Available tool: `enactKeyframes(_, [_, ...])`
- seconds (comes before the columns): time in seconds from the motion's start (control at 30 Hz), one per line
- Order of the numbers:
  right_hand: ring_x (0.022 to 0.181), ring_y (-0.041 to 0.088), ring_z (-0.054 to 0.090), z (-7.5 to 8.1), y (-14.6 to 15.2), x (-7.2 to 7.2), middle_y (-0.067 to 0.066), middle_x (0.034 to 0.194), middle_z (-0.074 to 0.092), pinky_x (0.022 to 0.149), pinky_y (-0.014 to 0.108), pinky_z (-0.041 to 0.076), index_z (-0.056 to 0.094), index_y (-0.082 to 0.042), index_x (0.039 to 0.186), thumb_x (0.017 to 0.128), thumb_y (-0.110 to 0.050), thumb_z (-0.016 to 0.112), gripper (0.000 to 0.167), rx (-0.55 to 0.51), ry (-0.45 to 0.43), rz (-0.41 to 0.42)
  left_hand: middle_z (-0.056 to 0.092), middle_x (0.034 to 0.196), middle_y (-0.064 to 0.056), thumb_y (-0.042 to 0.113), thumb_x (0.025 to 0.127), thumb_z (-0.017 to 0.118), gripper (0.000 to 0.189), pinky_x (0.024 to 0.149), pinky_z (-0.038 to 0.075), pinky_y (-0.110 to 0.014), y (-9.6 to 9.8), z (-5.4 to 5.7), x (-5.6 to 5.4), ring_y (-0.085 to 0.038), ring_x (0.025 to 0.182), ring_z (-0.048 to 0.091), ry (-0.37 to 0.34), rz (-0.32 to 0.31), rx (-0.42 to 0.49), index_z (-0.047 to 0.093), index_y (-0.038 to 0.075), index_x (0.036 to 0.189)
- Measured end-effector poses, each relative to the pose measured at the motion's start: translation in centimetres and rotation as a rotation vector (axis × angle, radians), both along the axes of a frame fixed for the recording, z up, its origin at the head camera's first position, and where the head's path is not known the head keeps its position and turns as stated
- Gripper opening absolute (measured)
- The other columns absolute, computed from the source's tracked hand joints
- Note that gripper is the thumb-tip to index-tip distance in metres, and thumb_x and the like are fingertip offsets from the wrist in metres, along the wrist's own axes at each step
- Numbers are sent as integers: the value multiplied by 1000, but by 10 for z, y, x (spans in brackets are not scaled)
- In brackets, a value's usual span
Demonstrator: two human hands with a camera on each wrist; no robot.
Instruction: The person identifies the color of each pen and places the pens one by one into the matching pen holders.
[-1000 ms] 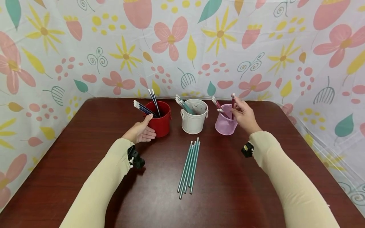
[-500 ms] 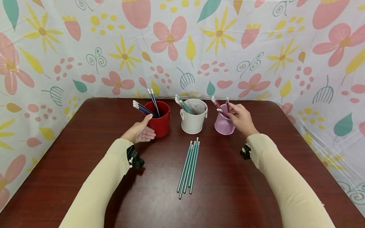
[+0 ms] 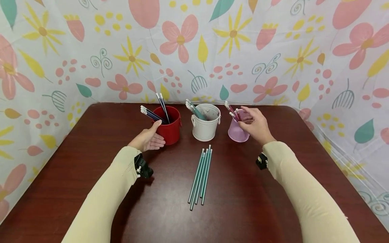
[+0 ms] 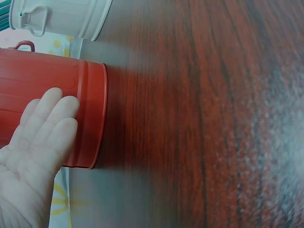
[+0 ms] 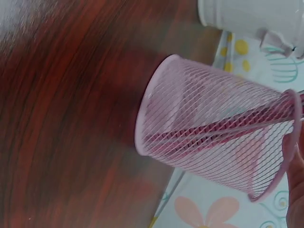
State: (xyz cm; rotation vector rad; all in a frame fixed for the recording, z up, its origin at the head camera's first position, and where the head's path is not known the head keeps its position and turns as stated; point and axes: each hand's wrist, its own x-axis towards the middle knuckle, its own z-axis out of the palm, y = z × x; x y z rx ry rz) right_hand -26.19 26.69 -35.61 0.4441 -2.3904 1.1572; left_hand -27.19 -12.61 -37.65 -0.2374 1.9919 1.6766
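My left hand (image 3: 149, 138) rests against the side of a red bucket (image 3: 171, 133), its fingers straight and the thumb up by the rim. Dark blue pencils (image 3: 151, 114) with white tips lean in that bucket. In the left wrist view the fingers (image 4: 61, 111) lie flat along the red wall. My right hand (image 3: 256, 125) is at the rim of a pink mesh pencil cup (image 3: 237, 132), fingers spread loosely over it. Maroon pencils (image 3: 232, 110) stand inside, leaning to the left; the right wrist view shows them through the mesh (image 5: 218, 126). No pencil is between the right fingers.
Between the two containers stands a white bucket (image 3: 204, 130) with green pencils (image 3: 194, 109) leaning in it. Several more green pencils (image 3: 200, 179) lie side by side on the dark wooden table (image 3: 237, 202). A floral cloth (image 3: 182, 67) hangs behind the table.
My right hand moved left over the pink cup and let go of a maroon pencil, which dropped lower among the others. The left hand stays at the red bucket.
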Motion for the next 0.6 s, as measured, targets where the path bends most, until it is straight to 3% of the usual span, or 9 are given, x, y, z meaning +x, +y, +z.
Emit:
enactKeyframes(0.1, [85, 14, 61, 4, -8, 6, 24, 111, 53, 74, 8, 46, 56, 9, 127, 78, 8, 69, 50, -106, 66, -48, 61, 120, -26, 64, 93, 35, 87, 96, 46, -41, -1, 0, 1, -32, 106, 63, -4, -2, 4, 49, -15, 127])
enactKeyframes(0.2, [80, 0, 50, 8, -21, 13, 15, 98, 53, 70, 8, 41, 59, 10, 122, 82, 5, 62, 40, -215, 206, -120, 63, 116, -25, 64, 93, 35, 87, 97, 45, -42, -2, 0, 1, -31, 103, 64, -9, -7, 7, 48, -15, 128])
enactKeyframes(0.33, [76, 2, 43, 6, -41, 22, 0, 82, 46, 66, 12, 36, 61, 11, 112, 82, 2, 56, 32, -249, 392, -150, 67, 106, -20, 64, 93, 37, 86, 96, 47, -41, -2, 0, 1, -25, 92, 67, -14, -2, 8, 50, -15, 126])
enactKeyframes(0.43, [75, 7, 43, -2, -54, 27, 9, 78, 48, 68, 15, 34, 61, 12, 104, 79, 0, 56, 29, -250, 475, -92, 68, 102, -19, 64, 93, 37, 86, 94, 48, -41, -1, -1, 1, -22, 87, 68, -9, 3, 9, 50, -15, 125])
enactKeyframes(0.5, [72, 13, 44, -9, -61, 31, 16, 77, 49, 66, 17, 34, 58, 13, 101, 77, 1, 58, 27, -233, 465, -38, 67, 104, -19, 64, 93, 37, 87, 95, 47, -41, -2, 0, 0, -25, 90, 68, -5, 2, 9, 50, -15, 126])
enactKeyframes(0.6, [68, 14, 45, -21, -69, 42, 18, 77, 48, 61, 20, 36, 56, 11, 96, 77, 4, 62, 21, -144, 312, 23, 68, 101, -18, 65, 92, 37, 87, 95, 48, -41, -2, -1, 0, -27, 94, 67, -8, 4, 12, 50, -15, 126])
